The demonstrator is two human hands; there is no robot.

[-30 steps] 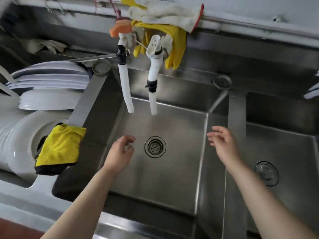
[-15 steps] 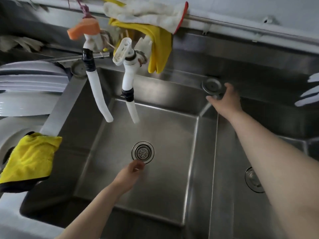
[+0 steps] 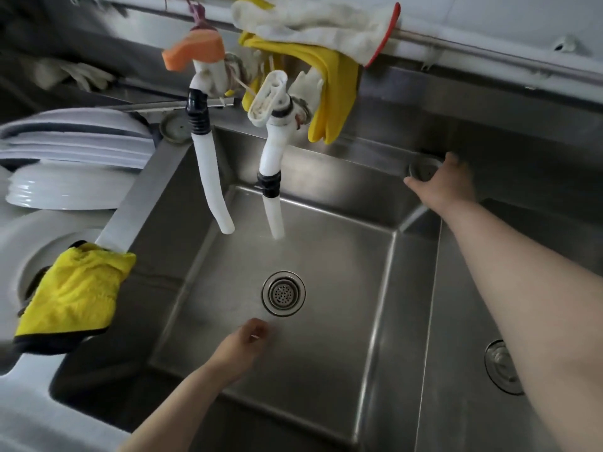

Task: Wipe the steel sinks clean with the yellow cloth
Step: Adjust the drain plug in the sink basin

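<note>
The yellow cloth [image 3: 75,295] with a dark hem hangs over the steel divider at the left edge of the middle sink [image 3: 326,360]; neither hand touches it. My left hand [image 3: 241,347] hovers low in the middle sink just in front of the drain strainer [image 3: 283,293], fingers loosely curled and holding nothing. My right hand [image 3: 440,184] reaches to the back ledge between the middle and right sink [image 3: 463,321], thumb and fingers curled round a round steel sink plug [image 3: 424,169] lying there.
Two white tap hoses [image 3: 212,190] [image 3: 272,216] hang into the middle sink. Yellow rubber gloves [image 3: 332,93] and a white glove [image 3: 313,24] drape over the pipe above. White plates [image 3: 75,141] fill the left sink. A second plug [image 3: 173,127] lies at the back left; the right sink's drain [image 3: 502,363] is plugged.
My right hand went from above the divider to the back ledge and closed round the steel plug. My left hand sank towards the drain. The view shifted.
</note>
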